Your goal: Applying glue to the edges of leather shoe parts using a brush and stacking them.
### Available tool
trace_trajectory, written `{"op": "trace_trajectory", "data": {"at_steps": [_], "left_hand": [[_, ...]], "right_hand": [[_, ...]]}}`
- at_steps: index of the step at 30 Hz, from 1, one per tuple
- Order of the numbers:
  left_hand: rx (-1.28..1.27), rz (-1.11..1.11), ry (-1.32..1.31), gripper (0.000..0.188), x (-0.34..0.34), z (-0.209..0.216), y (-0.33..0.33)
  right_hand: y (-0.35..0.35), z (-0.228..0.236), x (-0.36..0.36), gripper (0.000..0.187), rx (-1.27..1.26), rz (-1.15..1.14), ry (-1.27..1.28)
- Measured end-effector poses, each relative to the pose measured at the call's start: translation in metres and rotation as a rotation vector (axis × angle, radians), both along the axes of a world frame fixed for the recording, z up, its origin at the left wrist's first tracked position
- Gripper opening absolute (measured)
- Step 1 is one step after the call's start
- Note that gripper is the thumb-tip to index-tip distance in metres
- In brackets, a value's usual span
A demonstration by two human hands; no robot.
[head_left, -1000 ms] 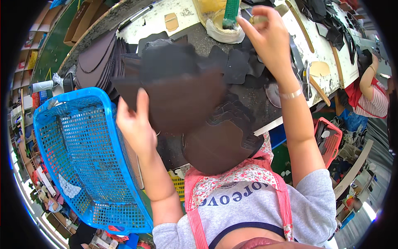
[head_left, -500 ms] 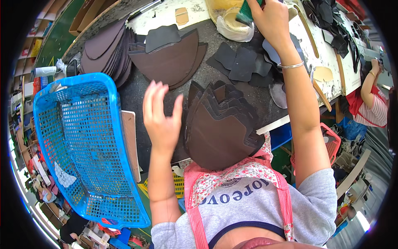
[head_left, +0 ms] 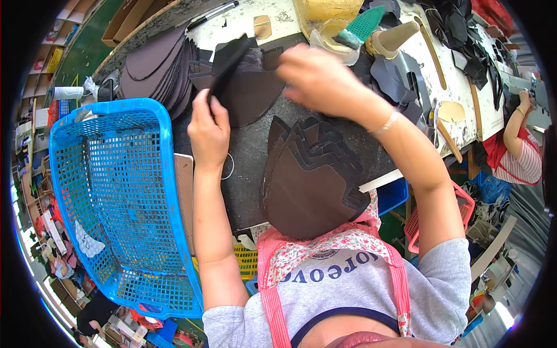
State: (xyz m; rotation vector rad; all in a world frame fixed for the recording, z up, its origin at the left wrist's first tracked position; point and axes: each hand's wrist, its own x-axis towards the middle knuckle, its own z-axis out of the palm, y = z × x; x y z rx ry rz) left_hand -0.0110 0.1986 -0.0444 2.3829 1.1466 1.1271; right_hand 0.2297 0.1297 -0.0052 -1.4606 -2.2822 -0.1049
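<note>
My left hand (head_left: 210,134) pinches the edge of a black cut leather-like piece (head_left: 230,68), which stands tilted up over a stack of dark brown rounded pieces (head_left: 255,95). To the right of that stack, my right hand (head_left: 322,81) is blurred by motion, and its fingers cannot be made out. A green brush (head_left: 364,28) rests at the rim of a yellowish tub (head_left: 331,10), out of my hand. Nearest my body lies another layered pile of dark brown pieces with notched edges (head_left: 307,185), partly overhanging the table edge onto my apron.
A blue mesh basket (head_left: 125,191) stands at the left. Fanned brown pieces (head_left: 154,69) lie behind it. A beige cone (head_left: 397,39) and black pieces (head_left: 389,78) are at the right. A marker (head_left: 212,15) lies at the back. Another person (head_left: 519,145) works far right.
The green brush has left my right hand and now rests at the tub; that hand has come down and left. My left hand, open before, has taken hold of the black piece and tilted it up.
</note>
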Motion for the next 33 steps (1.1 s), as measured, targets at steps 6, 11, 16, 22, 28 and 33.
{"op": "trace_trajectory", "data": {"at_steps": [6,11,16,22,28,33], "left_hand": [[0.178,0.225,-0.194,0.032,0.003,-0.002,0.006],[0.346,0.304,-0.239,0.027,0.008,-0.012,0.01],[0.258,0.379,-0.282,0.026,0.012,-0.009,0.006],[0.276,0.199,-0.272,0.025,0.018,-0.007,0.009],[-0.329,0.198,-0.736,0.02,0.012,0.01,0.003],[-0.592,-0.091,-1.148,0.021,0.016,0.049,-0.018]], "right_hand": [[0.023,-0.031,-0.021,0.03,-0.187,0.18,-0.363],[0.013,0.0,-0.006,0.02,0.307,-0.019,-0.068],[-0.083,0.059,-0.002,0.033,0.355,-0.134,-0.074],[-0.186,0.042,-0.032,0.031,-0.006,0.239,-0.163],[-0.163,0.042,-0.034,0.028,-0.346,0.275,0.229],[-0.134,0.056,-0.03,0.025,-0.127,0.103,0.348]]}}
